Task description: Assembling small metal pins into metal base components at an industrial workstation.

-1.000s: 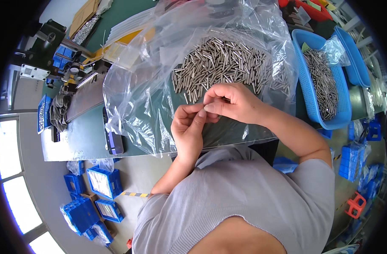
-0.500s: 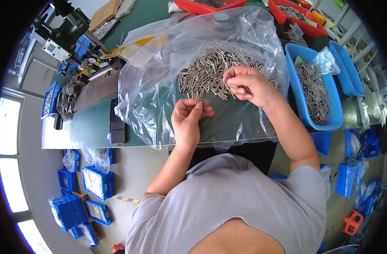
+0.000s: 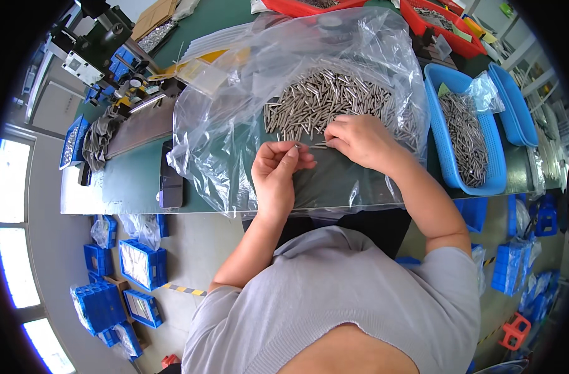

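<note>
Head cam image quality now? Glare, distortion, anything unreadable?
Head view: windows at left blown out white, their edges bowed by the fisheye; corners black; streaky glare on the clear plastic bag, white reflection on the left end of the green table; piled metal pins distinguishable, but detail at the left hand's fingertips too small to read.

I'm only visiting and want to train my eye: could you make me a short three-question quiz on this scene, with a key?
1. True or false: the left hand and the right hand wear gloves.
2. The basket directly right of the pin pile is: a) red, b) blue, c) yellow?
3. What clear material lies around the pin pile?

Key: 1. False, both are bare. 2. b. 3. Plastic.
</note>
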Demonstrator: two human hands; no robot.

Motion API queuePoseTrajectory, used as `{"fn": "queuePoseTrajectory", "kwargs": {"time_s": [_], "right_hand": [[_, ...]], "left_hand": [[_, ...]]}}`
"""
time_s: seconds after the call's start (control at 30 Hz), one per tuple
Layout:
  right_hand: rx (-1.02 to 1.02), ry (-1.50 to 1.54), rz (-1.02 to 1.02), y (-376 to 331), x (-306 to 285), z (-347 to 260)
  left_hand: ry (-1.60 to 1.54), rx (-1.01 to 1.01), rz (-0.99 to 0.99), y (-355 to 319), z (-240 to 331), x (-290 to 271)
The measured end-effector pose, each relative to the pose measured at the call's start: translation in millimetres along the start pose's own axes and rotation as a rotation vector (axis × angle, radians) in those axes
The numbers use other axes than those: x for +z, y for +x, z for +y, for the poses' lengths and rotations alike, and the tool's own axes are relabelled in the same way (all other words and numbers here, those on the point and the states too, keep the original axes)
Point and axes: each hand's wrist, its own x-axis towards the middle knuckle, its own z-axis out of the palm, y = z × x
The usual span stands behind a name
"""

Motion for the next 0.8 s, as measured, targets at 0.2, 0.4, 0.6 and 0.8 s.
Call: {"fn": "queuePoseTrajectory", "kwargs": {"time_s": [0.2, 0.4, 0.6, 0.8], "right_hand": [[-0.037, 0.047, 0.014, 1, 0, -1], [-0.117, 0.087, 0.052, 0, 10, -8], [-0.141, -0.033, 0.107, 6, 26, -12], [0.106, 0.608, 0.085, 4, 15, -9]], "left_hand": [[-0.001, 0.002, 0.003, -1, 0, -2], [-0.023, 0.002, -0.015, 0, -1, -2], [-0.036, -0.007, -0.029, 0, -1, -3], [-0.027, -0.061, -0.048, -4, 5, -2]]}}
